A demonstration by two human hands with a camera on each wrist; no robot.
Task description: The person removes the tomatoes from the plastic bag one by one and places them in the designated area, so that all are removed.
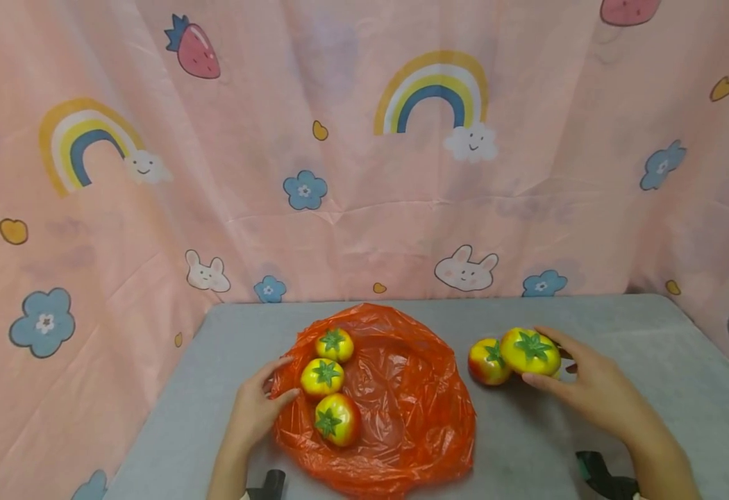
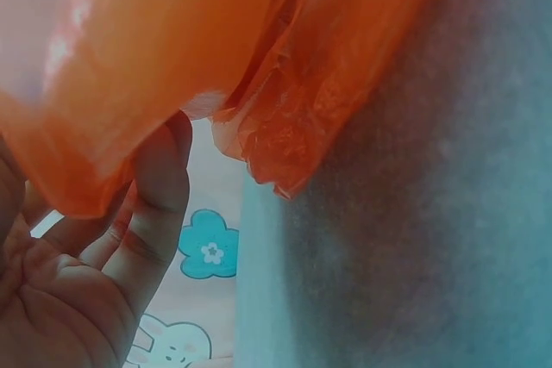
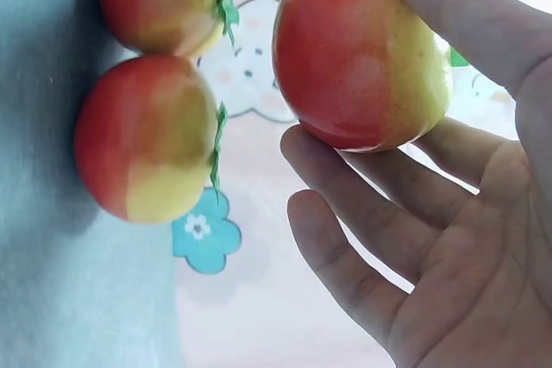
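Observation:
An orange plastic bag lies spread on the table, with three red-and-yellow tomatoes in a line along its left side. At that side my left hand holds the bag's edge, the film passing between thumb and fingers. My right hand grips another tomato between thumb and fingertips, raised off the table to the right of the bag. Beside and below it, two more tomatoes sit on the table; in the head view the held one mostly hides one of them.
The grey table ends at the back against a pink printed curtain. Dark wrist camera mounts show at both forearms. Table surface runs between the bag's right edge and the tomatoes on the right.

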